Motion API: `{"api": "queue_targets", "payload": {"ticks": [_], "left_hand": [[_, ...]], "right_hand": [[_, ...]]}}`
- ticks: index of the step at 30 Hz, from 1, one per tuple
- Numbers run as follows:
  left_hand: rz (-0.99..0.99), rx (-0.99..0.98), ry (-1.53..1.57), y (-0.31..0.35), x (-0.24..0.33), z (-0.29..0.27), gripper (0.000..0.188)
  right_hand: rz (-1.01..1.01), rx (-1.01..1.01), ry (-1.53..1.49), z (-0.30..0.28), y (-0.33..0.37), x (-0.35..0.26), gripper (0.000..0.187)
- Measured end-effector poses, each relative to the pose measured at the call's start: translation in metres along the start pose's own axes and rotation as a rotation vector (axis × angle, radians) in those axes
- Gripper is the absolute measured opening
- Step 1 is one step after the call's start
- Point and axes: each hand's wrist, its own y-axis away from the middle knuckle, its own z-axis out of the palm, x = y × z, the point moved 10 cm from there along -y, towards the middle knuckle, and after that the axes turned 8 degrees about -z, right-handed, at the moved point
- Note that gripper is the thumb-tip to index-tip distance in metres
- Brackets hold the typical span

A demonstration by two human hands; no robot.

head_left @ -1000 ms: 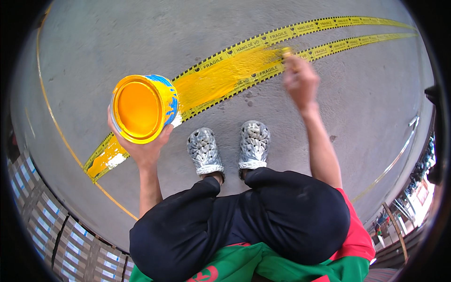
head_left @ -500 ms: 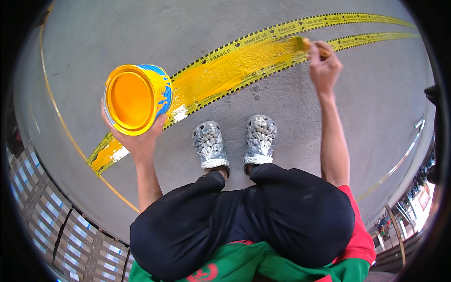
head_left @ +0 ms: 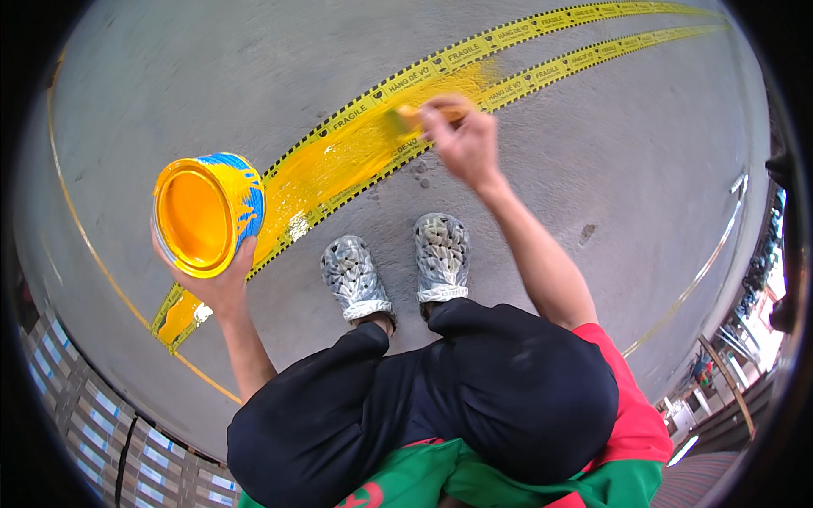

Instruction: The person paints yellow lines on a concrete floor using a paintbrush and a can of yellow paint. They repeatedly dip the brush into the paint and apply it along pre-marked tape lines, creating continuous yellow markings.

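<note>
- Since the frame of half a second ago, the brush point(head_left: 409, 118) has moved back leftward along the painted stripe point(head_left: 326, 169), away from the right end of its wet part.
- Right hand point(head_left: 468, 142) is closed around the handle of the brush, in a narrow grip; this hand is above the near edge of the stripe.
- Bristles are over the wet yellow paint of the stripe, pointing to its left end; they are blurred, so I cannot tell whether they touch it.
- Left hand point(head_left: 207, 284) holds the paint can point(head_left: 251, 196), with the thumb on one side and the other fingers partly hidden behind it.
- Paint can, blue with yellow runs, is in front of the left part of the stripe and hides some of it; its open mouth shows yellow-orange paint.
- Along the far edge of the stripe lies one yellow tape point(head_left: 364, 108) with black marks, and along the near edge lies a second tape point(head_left: 518, 83); both continue to the right past the paint.
- Two grey-white clogs point(head_left: 443, 256) stand on the floor point(head_left: 550, 161), on the near side of the stripe.
- Thin yellow line point(head_left: 76, 212) passes by the left end of the stripe.
</note>
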Motion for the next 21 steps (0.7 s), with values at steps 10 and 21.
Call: {"api": "queue_targets", "payload": {"ticks": [10,21], "left_hand": [[0.065,-0.071,-0.058,0.001,0.006,0.013,0.110],[0.170,-0.248,0.127,0.006,0.026,0.074,0.106]], "right_hand": [[-0.391,0.208,0.729,-0.138,-0.064,-0.009,0.010],[-0.100,0.311,-0.197,-0.097,-0.013,-0.096,0.017]]}}
